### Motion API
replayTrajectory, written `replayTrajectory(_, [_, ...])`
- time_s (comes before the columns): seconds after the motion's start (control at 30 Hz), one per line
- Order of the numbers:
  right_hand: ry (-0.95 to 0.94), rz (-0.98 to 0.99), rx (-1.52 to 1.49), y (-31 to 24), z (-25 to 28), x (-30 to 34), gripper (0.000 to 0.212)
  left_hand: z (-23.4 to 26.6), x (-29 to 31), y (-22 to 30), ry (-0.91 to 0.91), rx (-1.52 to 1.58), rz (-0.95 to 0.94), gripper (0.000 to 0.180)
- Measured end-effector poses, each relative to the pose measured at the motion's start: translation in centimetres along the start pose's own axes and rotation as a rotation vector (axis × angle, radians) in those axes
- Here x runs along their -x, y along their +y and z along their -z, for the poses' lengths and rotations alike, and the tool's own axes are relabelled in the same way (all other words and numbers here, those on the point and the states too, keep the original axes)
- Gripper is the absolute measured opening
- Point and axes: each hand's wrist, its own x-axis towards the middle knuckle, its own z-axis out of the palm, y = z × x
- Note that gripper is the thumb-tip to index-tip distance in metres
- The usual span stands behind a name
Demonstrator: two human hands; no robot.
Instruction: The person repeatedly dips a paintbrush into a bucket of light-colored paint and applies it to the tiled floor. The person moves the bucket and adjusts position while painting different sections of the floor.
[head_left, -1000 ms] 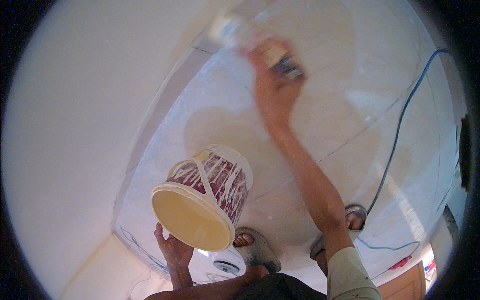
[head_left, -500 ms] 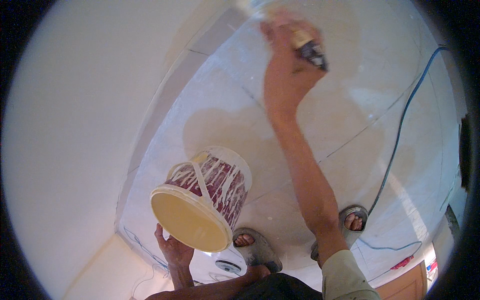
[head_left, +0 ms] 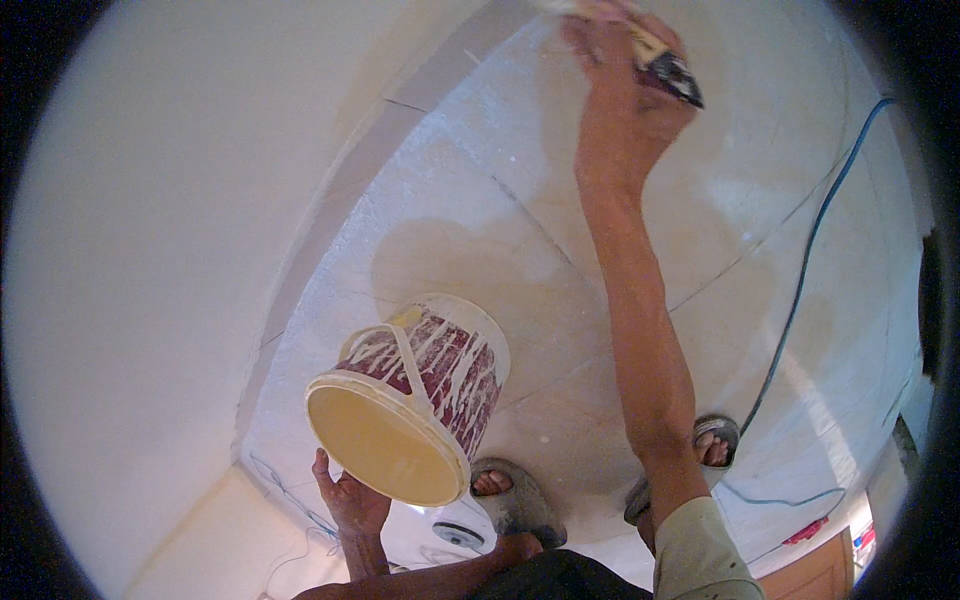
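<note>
— Right hand (head_left: pixel 630 115) is wrapped closely round what looks like a brush (head_left: pixel 670 78), with no slack showing. And the left?

— Left hand (head_left: pixel 357 503) is well below the right one and off to its left, at the lip of the bucket (head_left: pixel 445 365), one digit raised beside it. Whether it bears the weight, or how far it closes, cannot be told.

— Biggest first, then: how far along is the work?

— Under way, by the look of it. The wall (head_left: pixel 180 250), left of the right hand, is pale over a broad stretch; no clear line parts coated from bare, so what is left cannot be judged.

— And the floor (head_left: pixel 540 345)?

— Pale tiles, below and right of that same hand, with a few light specks.

— The bucket itself?

— Between the two hands, just above the left one. Its mouth is uncovered and pale yellow inside; how much remains is unclear. Pale drips streak its dark red side, which suggests plenty of use.

— Last, the brush?

— Its dark, pale-smeared end pokes out right of the fist. The opposite end blurs at the view's top edge; contact with the wall cannot be made out.
</note>
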Motion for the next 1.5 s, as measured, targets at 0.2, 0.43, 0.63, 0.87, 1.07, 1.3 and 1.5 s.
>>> replayTrajectory(0.2, [-0.052, -0.047, 0.007, 2.2, 0.3, 5.6, 0.008, 0.0, 0.0, 0.1, 0.000, 0.002, 0.002, 0.080])
replayTrajectory(0.43, [-0.576, -0.174, -0.083, 2.0, 0.5, 12.5, 0.014, -0.6, 0.1, -0.1, 0.009, -0.092, 0.001, 0.076])
replayTrajectory(0.63, [-0.296, -0.201, -0.027, 1.2, -0.1, 5.9, 0.011, -0.5, 0.3, 0.1, 0.005, -0.058, 0.005, 0.079])
replayTrajectory(0.87, [0.025, 0.080, -0.114, 0.6, 0.8, -1.1, 0.021, 0.4, 0.4, 0.5, 0.061, 0.000, 0.035, 0.085])
replayTrajectory(1.07, [-0.022, 0.219, 0.062, 1.1, 2.5, -4.2, 0.020, -0.2, 0.3, 0.5, 0.027, -0.039, 0.040, 0.085])
replayTrajectory(1.3, [-0.666, 0.063, 0.002, 0.6, 1.1, 9.6, 0.021, -0.8, 0.2, 0.3, -0.035, -0.122, 0.025, 0.078])
replayTrajectory(1.5, [-0.711, -0.016, 0.128, 0.1, 1.5, 2.4, 0.017, -0.6, 1.0, 0.6, -0.038, -0.127, 0.015, 0.078])
